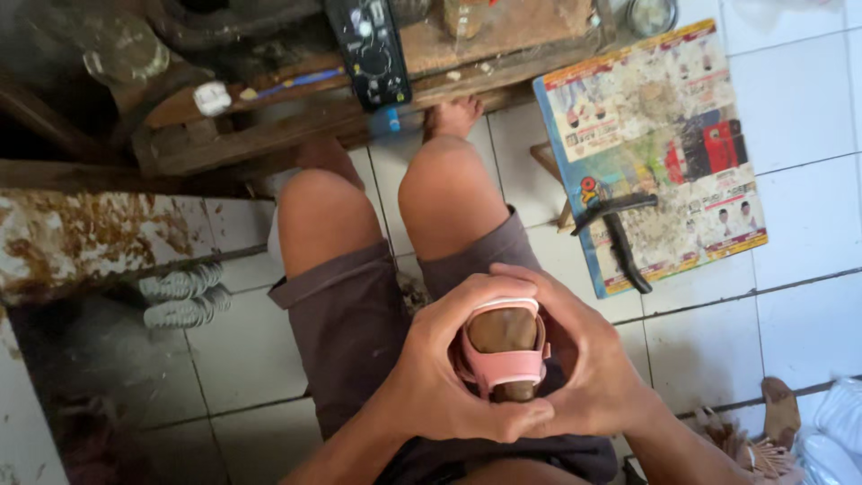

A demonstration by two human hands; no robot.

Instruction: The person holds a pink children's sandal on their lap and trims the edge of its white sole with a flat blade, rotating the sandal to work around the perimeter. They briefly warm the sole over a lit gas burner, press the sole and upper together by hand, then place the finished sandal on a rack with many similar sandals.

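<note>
A white tiled floor (799, 99) is spreading under everything, with a rough wooden workbench (296, 126) running across the top of the view. A rusty white metal surface (99, 238) is sitting at the left edge. To the right, a printed board (651, 135) covered in colourful pictures is lying on the tiles, and black pliers (620, 233) are resting on its lower part. A black device with a dial (370, 49) is leaning on the bench near the person's bare foot (452, 117). Two pale ribbed sandals (184, 296) are lying side by side on the floor at the left.

The person is sitting in dark shorts (355, 332), knees pointing toward the bench. Over the lap, the left hand (440, 368) and the right hand (588, 364) are wrapping around a small pink sandal (505, 355) with a brown insole, both sets of fingers curled and grasping it, thumbs meeting beneath its strap
</note>
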